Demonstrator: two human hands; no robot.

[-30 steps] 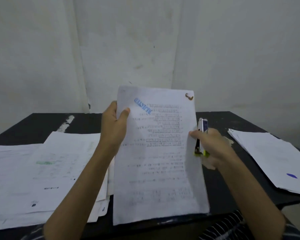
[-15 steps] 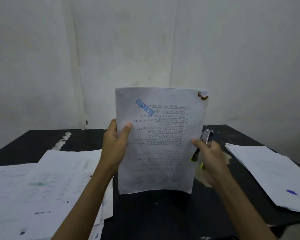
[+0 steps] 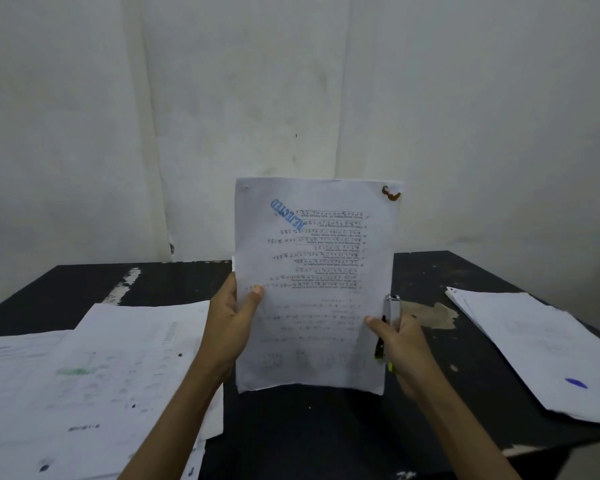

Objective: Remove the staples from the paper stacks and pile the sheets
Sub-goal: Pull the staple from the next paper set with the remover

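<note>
At about 9 o'clock from the person, a spread pile of loose sheets (image 3: 84,368) lay on the black table (image 3: 326,438). The left hand (image 3: 227,327) gripped the stapled paper stack (image 3: 312,289) by its left edge, thumb pressed flat on the printed face; the other fingers were hidden behind it, so I could not tell how they lay. The stack stood upright in the air over the middle of the table, print upside down, with a rusty staple (image 3: 391,194) at its 1 o'clock corner. The right hand (image 3: 406,344) steadied the right edge near 4 o'clock, thumb tip against the paper and fingers curled round a staple remover (image 3: 392,308) whose metal end poked up beside the sheet. A second pile (image 3: 534,348) lay at 3 o'clock. The job in hand looked to be reaching that staple: better to let the left hand take the weight nearer the top, free the right, and work the tool under the rusted legs slowly, as rust would likely tear thin paper
</note>
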